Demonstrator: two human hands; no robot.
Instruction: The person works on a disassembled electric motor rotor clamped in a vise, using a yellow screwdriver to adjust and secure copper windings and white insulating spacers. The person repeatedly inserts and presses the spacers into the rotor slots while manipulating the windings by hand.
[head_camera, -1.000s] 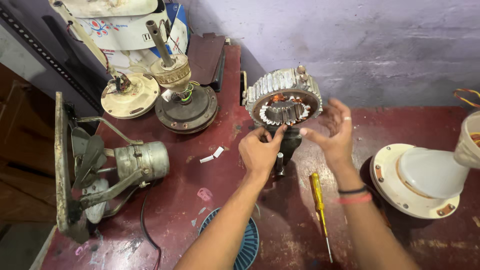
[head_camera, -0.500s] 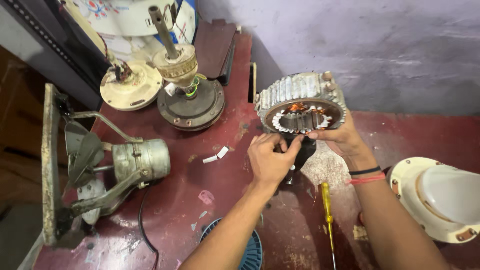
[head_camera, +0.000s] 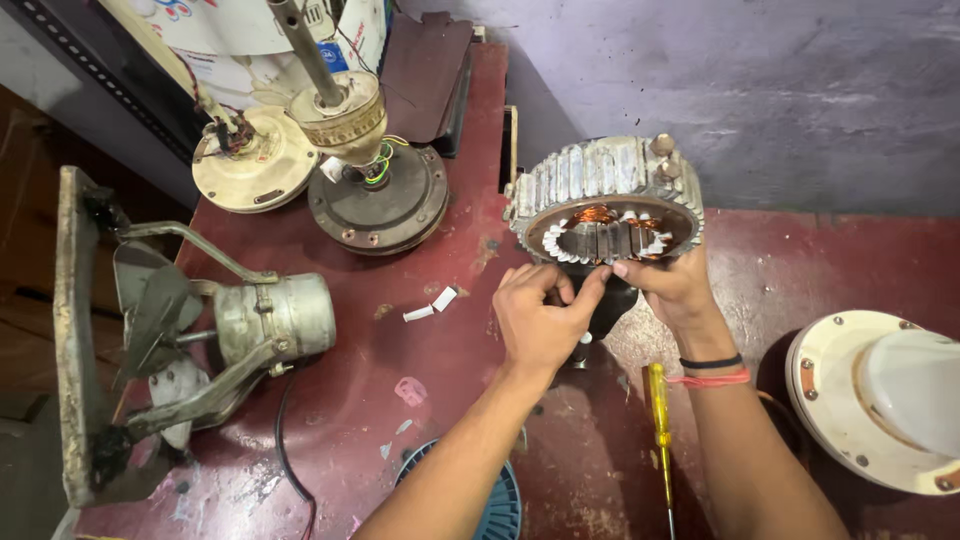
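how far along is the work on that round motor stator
Done: the stator is stripped out of its housing, with slots and copper windings exposed. In hand: the left hand and right hand both work at its lower rim. Left: the yellow screwdriver lies unused on the table, and the white cover sits apart, so nothing is reassembled.

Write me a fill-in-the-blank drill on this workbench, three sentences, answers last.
1. Both hands, the left hand and the right hand, touch the ring-shaped motor stator, whose windings are the colour of ____.
2. The screwdriver lying on the red table has a ____ handle.
3. The wrist bands are on the ____ wrist.

Answers: copper; yellow; right
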